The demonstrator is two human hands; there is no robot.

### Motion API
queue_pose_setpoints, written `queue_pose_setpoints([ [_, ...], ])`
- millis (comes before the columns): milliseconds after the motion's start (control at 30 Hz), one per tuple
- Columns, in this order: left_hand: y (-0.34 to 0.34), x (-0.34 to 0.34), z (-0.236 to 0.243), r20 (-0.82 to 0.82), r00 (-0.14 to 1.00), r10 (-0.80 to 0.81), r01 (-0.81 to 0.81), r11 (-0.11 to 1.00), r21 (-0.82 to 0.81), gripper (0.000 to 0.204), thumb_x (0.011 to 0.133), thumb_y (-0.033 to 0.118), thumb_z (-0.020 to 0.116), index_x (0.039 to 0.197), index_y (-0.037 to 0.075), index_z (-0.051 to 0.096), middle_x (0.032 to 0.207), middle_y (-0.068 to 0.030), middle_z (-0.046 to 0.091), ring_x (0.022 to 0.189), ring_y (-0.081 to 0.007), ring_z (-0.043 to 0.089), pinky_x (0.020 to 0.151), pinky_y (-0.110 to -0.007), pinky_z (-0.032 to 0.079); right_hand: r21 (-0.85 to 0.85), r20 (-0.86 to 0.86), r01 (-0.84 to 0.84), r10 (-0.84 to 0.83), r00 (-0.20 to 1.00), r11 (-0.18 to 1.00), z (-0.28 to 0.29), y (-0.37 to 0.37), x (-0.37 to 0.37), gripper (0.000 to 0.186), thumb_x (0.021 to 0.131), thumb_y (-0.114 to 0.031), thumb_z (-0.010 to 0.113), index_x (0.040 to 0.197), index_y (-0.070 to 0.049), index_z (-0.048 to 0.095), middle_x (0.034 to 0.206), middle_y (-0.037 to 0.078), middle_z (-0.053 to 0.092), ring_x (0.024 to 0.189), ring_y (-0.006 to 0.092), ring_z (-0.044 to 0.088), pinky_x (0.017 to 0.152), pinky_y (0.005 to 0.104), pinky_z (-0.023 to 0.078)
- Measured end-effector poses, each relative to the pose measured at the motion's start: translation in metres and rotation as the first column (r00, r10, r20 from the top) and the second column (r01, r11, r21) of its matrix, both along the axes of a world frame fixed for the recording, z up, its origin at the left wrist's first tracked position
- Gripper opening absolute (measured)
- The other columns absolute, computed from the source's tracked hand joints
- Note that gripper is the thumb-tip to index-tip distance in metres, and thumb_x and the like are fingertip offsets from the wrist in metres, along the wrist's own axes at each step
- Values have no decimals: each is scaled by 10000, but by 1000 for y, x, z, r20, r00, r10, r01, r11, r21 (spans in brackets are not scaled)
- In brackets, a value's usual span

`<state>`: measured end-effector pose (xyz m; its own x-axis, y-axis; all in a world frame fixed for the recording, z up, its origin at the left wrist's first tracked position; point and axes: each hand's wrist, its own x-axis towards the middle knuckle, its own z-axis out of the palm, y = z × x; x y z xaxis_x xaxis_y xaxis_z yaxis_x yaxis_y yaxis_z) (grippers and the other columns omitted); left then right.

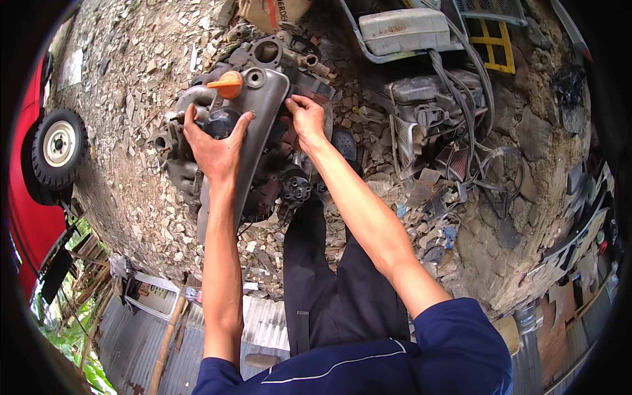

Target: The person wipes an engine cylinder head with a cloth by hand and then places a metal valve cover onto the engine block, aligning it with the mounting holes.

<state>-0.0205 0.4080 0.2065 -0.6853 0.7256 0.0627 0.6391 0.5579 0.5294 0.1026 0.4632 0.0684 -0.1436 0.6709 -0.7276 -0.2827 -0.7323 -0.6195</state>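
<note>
A car engine (266, 56) lies on the rubble in front of me, with a long grey valve cover (258, 125) along its top. An orange oil filler cap (229, 84) sticks up near the cover's far end. My left hand (217, 145) rests at the cover with thumb and forefinger spread around a dark round part (222, 122); its other fingers are hidden. On the opposite side, my right hand (307, 120) pinches at the cover's right edge. Whatever lies between those fingertips is too small to make out.
Broken tile and stones cover the ground. At right stand a grey tub (368, 49), a dirty machine part (434, 92) with thick cables (471, 99) and a yellow crate (494, 46). A red vehicle's wheel (60, 145) is at far left. Corrugated sheets (135, 339) lie behind my legs.
</note>
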Motion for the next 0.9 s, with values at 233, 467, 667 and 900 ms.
queue_pose_setpoints([
  [233,-7,-1,-13,21,1000,17,-17,1000,-3,847,652,391,910,1271,-26,510,1211,-190,539,1156,-308,544,1001,-397,430,-104,-127,63,-77,989,992,-7,2,0,159,900,-38,672,1045,25,682,950,87,690,814,164,662,652,302,591],
  [467,-12,-10,-19,-15,1000,16,-15,999,47,681,699,303,890,1221,-5,578,1112,-125,604,953,-201,610,869,-304,494,-26,8,-18,18,1000,1000,4,9,-1,131,880,-20,684,1000,30,697,885,74,709,723,133,665,628,266,561],
  [667,-10,-8,-11,88,994,70,-75,996,54,682,676,291,894,1206,0,579,1156,-157,584,1049,-264,587,946,-361,462,64,144,-9,0,990,998,20,6,-10,120,855,1,686,973,22,684,853,79,709,724,134,682,654,283,582],
  [900,-10,-7,-18,14,999,34,-35,998,54,670,707,310,887,1214,-4,581,1144,-132,595,995,-216,605,901,-319,488,11,224,-54,51,973,998,16,8,-8,139,846,-1,698,979,10,660,869,86,707,728,146,690,655,285,592],
])
